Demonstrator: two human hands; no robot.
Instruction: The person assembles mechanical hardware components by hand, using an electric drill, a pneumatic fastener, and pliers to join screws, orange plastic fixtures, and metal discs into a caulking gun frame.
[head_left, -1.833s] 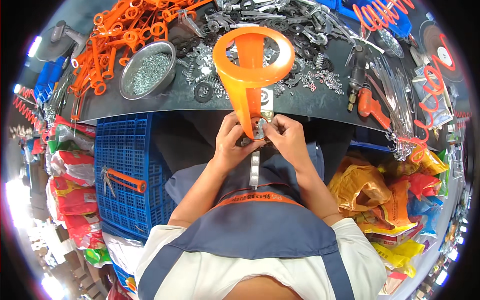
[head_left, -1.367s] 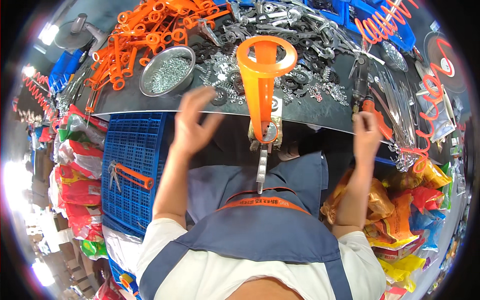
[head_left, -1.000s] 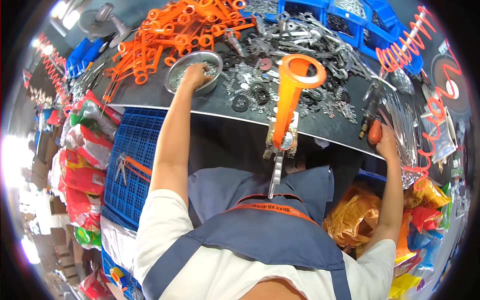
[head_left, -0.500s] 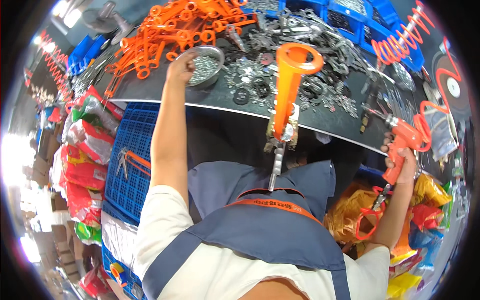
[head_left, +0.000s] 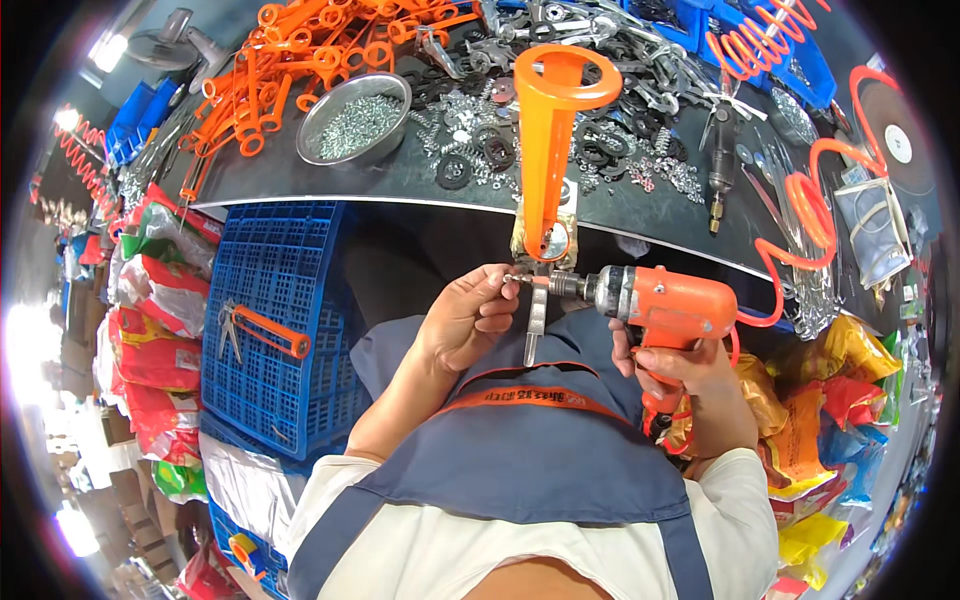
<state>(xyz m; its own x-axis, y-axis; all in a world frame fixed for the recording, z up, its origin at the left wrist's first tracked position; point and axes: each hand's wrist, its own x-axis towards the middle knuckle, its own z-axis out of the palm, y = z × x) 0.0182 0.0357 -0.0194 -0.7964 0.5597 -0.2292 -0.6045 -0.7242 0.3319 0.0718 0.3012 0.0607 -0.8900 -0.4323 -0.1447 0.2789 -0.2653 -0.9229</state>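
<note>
1. Orange pistol-shaped power driver (head_left: 690,298) is lying crosswise, your right hand (head_left: 690,368) wrapping its handle, its metal nose (head_left: 568,284) pointing left.
2. Your left hand (head_left: 470,315) is pinching a small shiny metal piece (head_left: 512,278) by that nose.
3. Orange ring-topped tubular frame (head_left: 545,165) is standing upright just beyond.

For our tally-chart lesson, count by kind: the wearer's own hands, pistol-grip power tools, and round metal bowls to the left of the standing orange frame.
Hands: 2 (left hand, right hand)
Orange pistol-grip power tool: 1
Round metal bowl: 1
Total: 4
</note>
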